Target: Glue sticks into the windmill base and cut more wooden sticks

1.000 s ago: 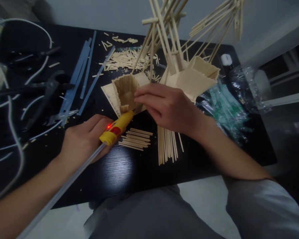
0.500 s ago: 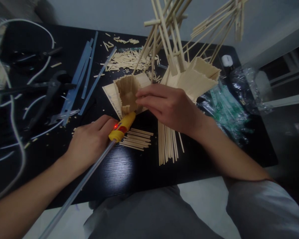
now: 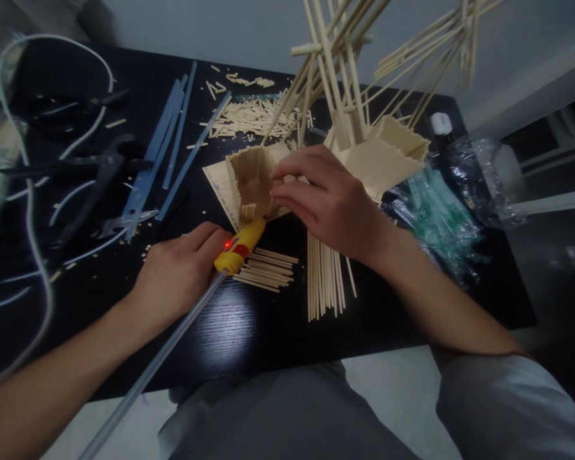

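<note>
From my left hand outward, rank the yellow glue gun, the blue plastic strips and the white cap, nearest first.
1. Yellow glue gun, held in the left hand.
2. Blue plastic strips, beyond it, upper left.
3. White cap, far right edge.

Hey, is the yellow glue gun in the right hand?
No, the left hand grips the glue gun, while the right hand rests on the stick box.
</note>
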The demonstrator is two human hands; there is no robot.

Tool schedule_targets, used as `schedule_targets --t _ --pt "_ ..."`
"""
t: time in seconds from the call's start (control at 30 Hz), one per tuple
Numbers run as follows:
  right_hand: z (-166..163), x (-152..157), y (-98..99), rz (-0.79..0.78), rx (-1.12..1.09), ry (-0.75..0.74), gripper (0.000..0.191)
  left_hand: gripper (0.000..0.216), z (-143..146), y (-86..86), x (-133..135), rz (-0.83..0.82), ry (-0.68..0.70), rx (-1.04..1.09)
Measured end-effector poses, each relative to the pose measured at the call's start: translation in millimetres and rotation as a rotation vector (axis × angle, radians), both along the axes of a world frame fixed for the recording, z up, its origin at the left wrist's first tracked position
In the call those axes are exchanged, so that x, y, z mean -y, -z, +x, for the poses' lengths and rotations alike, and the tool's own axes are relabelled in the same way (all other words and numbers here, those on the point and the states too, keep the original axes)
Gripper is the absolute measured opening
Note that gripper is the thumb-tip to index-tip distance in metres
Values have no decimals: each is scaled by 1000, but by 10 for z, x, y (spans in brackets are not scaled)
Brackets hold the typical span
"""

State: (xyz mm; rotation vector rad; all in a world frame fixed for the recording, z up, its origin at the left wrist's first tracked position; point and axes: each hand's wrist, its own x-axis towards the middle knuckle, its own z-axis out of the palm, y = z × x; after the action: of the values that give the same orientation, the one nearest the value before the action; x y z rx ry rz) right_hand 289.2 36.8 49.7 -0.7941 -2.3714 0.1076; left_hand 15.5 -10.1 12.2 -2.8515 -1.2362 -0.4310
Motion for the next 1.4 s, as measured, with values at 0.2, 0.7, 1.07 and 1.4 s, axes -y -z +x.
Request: schedule_targets --t 0.2,0.7,1.07,1.4 --pt "-7 13 -3 -44 -2 -8 23 29 -2 -5 -4 -9 0 -8" --pt "-13 12 -11 -30 30 11 25 25 -15 -1 -1 -100 -30 -33" --pt "-4 28 -14 -38 17 6 24 24 -29 -8 -3 -85 -27 -14" --pt "-1 25 14 -47 11 -6 28 18 -93 -63 46 -31 21 147"
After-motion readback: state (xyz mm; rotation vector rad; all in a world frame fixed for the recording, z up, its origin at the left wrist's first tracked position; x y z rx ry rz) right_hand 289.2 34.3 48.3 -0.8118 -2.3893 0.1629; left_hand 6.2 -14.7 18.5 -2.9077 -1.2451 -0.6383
